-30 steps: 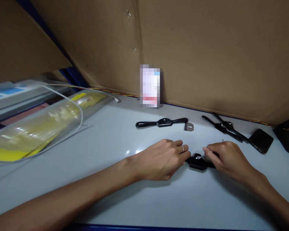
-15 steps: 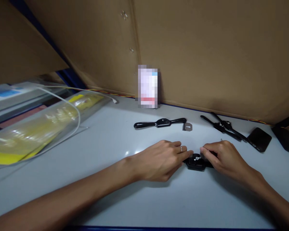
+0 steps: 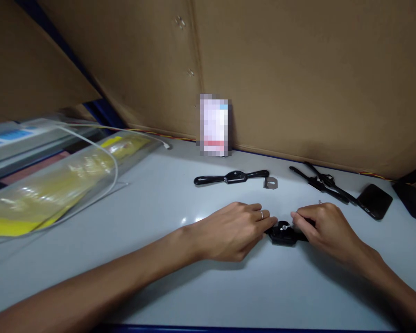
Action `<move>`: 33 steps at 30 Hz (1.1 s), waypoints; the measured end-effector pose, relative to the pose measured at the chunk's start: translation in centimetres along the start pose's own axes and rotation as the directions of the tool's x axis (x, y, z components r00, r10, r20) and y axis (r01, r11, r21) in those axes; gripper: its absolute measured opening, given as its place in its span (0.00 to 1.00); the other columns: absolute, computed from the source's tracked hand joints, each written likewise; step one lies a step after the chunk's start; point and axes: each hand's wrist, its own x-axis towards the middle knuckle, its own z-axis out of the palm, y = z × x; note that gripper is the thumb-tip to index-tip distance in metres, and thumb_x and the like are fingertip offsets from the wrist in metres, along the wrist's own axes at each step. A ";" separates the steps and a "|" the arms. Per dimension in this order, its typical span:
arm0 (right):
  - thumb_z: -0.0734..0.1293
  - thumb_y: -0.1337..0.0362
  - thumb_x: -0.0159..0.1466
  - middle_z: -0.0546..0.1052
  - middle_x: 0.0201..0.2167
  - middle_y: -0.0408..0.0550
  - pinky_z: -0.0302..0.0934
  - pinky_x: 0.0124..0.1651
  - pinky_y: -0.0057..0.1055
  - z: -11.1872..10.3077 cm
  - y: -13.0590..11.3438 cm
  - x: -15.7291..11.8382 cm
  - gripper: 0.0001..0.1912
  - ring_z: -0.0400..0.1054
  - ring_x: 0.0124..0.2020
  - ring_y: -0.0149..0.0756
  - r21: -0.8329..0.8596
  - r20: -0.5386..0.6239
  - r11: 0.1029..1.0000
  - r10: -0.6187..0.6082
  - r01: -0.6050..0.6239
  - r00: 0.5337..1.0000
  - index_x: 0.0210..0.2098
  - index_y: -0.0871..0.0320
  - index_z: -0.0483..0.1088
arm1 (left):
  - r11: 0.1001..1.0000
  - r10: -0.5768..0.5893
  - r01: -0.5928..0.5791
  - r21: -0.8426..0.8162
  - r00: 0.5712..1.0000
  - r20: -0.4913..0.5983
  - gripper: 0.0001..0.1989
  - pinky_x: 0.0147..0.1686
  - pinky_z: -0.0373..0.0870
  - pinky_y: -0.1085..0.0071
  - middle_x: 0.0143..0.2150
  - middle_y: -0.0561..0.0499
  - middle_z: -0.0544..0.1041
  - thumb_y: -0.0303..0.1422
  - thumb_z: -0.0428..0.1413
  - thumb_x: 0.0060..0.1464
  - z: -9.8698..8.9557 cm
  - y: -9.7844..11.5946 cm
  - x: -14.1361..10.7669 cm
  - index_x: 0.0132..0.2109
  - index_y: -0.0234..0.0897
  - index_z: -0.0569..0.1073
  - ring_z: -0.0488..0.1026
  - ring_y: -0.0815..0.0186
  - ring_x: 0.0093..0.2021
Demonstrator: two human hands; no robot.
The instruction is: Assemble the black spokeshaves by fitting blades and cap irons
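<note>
A black spokeshave (image 3: 283, 237) lies on the table in front of me, a shiny metal screw showing on its middle body. My left hand (image 3: 237, 231), with a ring on one finger, is closed over its left handle, which is mostly hidden. My right hand (image 3: 321, 226) is curled closed above the right handle, thumb and forefinger together beside the body; whatever they pinch is hidden. A small metal tip (image 3: 320, 202) shows just behind that hand. Farther back lies another black spokeshave (image 3: 235, 177), with a flat slotted metal blade (image 3: 271, 183) at its right end.
Two crossed black spokeshaves (image 3: 321, 182) lie at the back right beside a dark phone-like slab (image 3: 375, 201). A pixelated card (image 3: 215, 127) leans against the cardboard wall (image 3: 298, 83). On the left are a plastic bag with yellow edges (image 3: 72, 185) and a white cable (image 3: 116, 166).
My right fingertips have shifted slightly right, away from the spokeshave's body. My left hand stays on the left handle. The whole view has moved a little.
</note>
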 end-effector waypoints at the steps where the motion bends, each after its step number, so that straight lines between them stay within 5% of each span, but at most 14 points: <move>1: 0.58 0.58 0.69 0.56 0.16 0.38 0.40 0.28 0.33 -0.1 -0.1 0.0 0.25 0.43 0.20 0.29 0.000 0.003 1.000 0.005 -0.005 1.000 0.16 0.56 0.56 | 1.000 -0.001 0.001 -0.001 1.000 0.003 0.16 0.32 0.67 0.63 0.38 0.47 0.77 0.26 0.49 0.63 0.0 0.0 0.0 0.56 0.33 0.70 0.73 0.59 0.37; 17: 0.61 0.64 0.64 0.54 0.14 0.37 0.41 0.28 0.33 0.2 -0.4 -0.2 0.22 0.43 0.19 0.29 -0.029 0.006 0.999 -0.013 0.013 1.000 0.15 0.56 0.55 | 1.000 -0.022 0.022 0.005 0.999 0.042 0.15 0.34 0.66 0.63 0.39 0.48 0.78 0.27 0.50 0.64 -0.1 0.1 0.0 0.56 0.34 0.70 0.73 0.59 0.38; 33: 0.60 0.64 0.66 0.50 0.16 0.36 0.39 0.29 0.32 0.1 -0.8 -0.1 0.24 0.40 0.21 0.29 -0.070 0.071 0.993 0.097 -0.092 0.993 0.14 0.58 0.59 | 0.999 -0.040 0.040 -0.010 0.997 0.059 0.12 0.35 0.67 0.62 0.38 0.48 0.77 0.28 0.49 0.65 -0.1 0.0 0.1 0.53 0.35 0.72 0.73 0.58 0.39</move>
